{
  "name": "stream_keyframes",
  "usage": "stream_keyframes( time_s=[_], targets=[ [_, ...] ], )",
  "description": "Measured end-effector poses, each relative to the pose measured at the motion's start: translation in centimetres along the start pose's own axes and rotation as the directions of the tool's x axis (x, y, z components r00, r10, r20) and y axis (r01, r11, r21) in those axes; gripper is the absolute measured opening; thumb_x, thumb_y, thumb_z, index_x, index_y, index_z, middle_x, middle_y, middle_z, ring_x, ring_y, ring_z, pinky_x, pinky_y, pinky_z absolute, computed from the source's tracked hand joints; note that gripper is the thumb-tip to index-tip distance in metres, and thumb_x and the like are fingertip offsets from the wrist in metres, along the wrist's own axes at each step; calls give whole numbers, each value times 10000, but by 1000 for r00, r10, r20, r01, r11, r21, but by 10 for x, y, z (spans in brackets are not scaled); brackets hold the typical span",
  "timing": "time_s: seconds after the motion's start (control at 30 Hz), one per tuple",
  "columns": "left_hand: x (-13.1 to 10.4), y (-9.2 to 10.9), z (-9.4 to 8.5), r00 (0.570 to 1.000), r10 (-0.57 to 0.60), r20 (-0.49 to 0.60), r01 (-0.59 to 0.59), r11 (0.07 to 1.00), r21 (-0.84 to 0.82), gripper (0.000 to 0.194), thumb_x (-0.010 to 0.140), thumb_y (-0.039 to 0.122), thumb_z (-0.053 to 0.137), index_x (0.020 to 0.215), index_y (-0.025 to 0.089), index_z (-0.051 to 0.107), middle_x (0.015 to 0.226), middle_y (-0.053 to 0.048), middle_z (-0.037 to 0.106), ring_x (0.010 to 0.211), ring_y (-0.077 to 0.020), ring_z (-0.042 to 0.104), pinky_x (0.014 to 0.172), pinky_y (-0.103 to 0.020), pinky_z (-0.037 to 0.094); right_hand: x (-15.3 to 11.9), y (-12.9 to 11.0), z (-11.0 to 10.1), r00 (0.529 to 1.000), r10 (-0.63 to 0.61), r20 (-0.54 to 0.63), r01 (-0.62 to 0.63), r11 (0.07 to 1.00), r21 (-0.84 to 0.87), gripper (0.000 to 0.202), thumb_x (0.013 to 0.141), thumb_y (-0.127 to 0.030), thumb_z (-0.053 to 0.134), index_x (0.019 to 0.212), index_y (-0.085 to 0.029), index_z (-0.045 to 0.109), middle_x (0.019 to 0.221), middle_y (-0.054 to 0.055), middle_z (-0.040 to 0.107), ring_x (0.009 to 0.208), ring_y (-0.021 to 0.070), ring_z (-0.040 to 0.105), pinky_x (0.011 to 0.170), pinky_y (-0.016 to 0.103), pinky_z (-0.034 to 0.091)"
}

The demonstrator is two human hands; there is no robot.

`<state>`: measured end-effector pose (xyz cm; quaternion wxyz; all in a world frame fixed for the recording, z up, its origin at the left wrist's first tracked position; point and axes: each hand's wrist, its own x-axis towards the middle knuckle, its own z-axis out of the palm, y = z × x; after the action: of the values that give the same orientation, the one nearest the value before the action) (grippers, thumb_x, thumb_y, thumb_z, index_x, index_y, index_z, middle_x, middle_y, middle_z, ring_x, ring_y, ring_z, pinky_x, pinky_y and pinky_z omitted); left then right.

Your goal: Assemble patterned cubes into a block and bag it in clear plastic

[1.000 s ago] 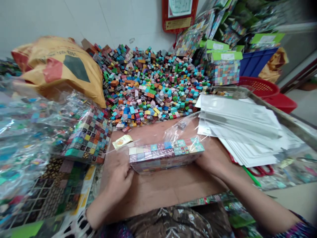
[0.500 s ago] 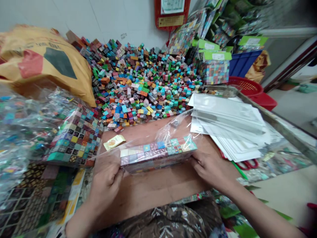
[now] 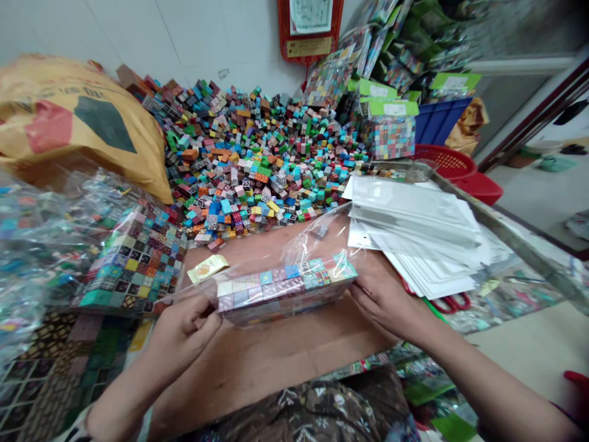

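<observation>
A block of small patterned cubes (image 3: 288, 285) lies inside a clear plastic bag (image 3: 317, 236) on the brown board (image 3: 276, 353). At the block's left end, my left hand (image 3: 188, 328) is closed, pinching the bag's plastic. My right hand (image 3: 380, 298) is closed on the bag at the block's right end, its fingertips against the corner. Loose plastic spreads out behind the block. A small yellow packet (image 3: 208, 269) lies behind my left hand.
Loose cubes (image 3: 257, 159) are heaped against the wall. Bagged cube blocks (image 3: 138, 264) and a yellow sack (image 3: 78, 123) stand left. White sheets (image 3: 414, 227) and red-handled scissors (image 3: 453, 302) lie right, before a red basket (image 3: 446, 161) and a blue bin (image 3: 442, 121).
The view has shifted a little. My left hand has moved slightly outward to the left from the block's end, still pinching plastic. My right hand stays at the right corner.
</observation>
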<state>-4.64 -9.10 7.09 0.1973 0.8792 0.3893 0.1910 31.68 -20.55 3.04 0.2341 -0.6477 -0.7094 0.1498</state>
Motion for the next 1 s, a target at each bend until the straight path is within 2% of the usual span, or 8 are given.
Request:
stream_keyframes(
  time_s=[0.13,0.23,0.33,0.5,0.6,0.7,0.87,1.0],
  targets=[
    [9,-10,-5,997,35,68,-32,998,-46,248,824,367,484,685,231,639,645,-23,660,626,-181,622,586,-259,495,10,-3,-7,997,-66,45,65,998,18,203,905,-218,497,842,-229,690,829,80,712,918,264,672,916,412,522],
    [12,-15,-4,997,31,70,-29,999,-31,255,820,383,495,692,237,660,630,-24,651,613,-184,616,588,-267,501,16,-6,-12,995,-76,71,76,997,-2,199,877,-191,505,810,-225,690,798,77,705,910,264,673,907,402,522],
    [12,-16,-4,995,79,59,-76,996,-46,261,841,370,488,699,248,670,619,-14,657,578,-179,605,600,-279,506,18,-7,-11,996,-64,57,65,998,-25,196,856,-182,517,782,-232,691,785,73,706,866,265,673,879,397,527],
    [12,-11,-2,988,151,-20,-152,986,-64,266,848,313,512,602,258,597,465,30,513,513,-173,551,641,-290,516,13,-1,-2,999,-31,14,32,998,-54,201,853,-199,507,792,-236,695,803,55,718,879,262,673,854,382,524],
    [12,-11,0,983,181,-32,-183,982,-57,231,856,280,508,676,254,650,532,22,589,526,-169,569,628,-280,503,11,3,3,1000,-13,2,14,999,-36,187,851,-216,518,820,-242,700,808,42,724,881,258,673,832,375,526],
    [9,-14,3,983,180,-31,-181,982,-49,233,870,280,496,719,245,670,637,1,669,571,-168,614,570,-261,459,12,6,5,1000,-19,0,19,999,-45,173,847,-228,540,814,-251,708,772,56,716,904,281,675,822,391,530],
    [4,-24,8,992,124,-24,-125,992,-33,289,877,341,471,658,240,631,540,4,588,483,-153,525,522,-264,424,14,4,3,999,-51,11,52,995,-86,184,860,-225,539,824,-248,718,786,81,717,963,302,675,872,418,528],
    [1,-28,10,995,95,-5,-95,995,-3,308,880,390,472,667,237,634,578,-18,596,576,-178,580,551,-260,467,13,-3,-2,996,-94,6,94,990,-104,206,882,-215,527,909,-240,729,880,74,742,1000,283,679,891,402,531]
  ],
)
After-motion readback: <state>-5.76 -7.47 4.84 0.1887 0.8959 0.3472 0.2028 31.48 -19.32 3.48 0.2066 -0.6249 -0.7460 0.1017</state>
